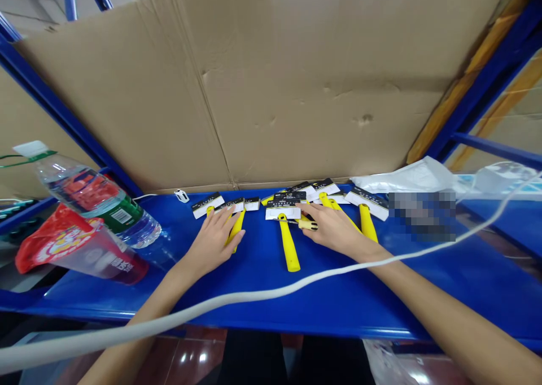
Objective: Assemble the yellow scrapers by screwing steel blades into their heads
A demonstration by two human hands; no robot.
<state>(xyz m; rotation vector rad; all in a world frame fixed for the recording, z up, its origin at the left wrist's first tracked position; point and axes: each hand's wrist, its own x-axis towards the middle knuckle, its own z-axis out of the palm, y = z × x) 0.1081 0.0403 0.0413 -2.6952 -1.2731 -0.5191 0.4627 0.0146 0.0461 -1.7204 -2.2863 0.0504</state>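
Note:
My left hand [215, 239] lies over some yellow-handled scrapers at the left, fingers stretched out and thumb apart. One yellow handle [237, 228] shows between its fingers and thumb. In front of me lies a scraper [290, 249], its handle toward me and its blade end in a black-and-white card sleeve [284, 204]. My right hand [332, 228] has its fingertips at the edge of that sleeve. A small tool with a pale yellow handle [306, 224] and thin metal shaft is held under its fingers, the shaft lying across the scraper's neck.
More sleeved scrapers [367, 218] lie at the right. A water bottle [101, 196] and a red-lidded plastic cup [84, 249] lean at the left. A white cable [262, 294] crosses in front of both forearms. Cardboard [296, 91] walls the back of the blue shelf [254, 300].

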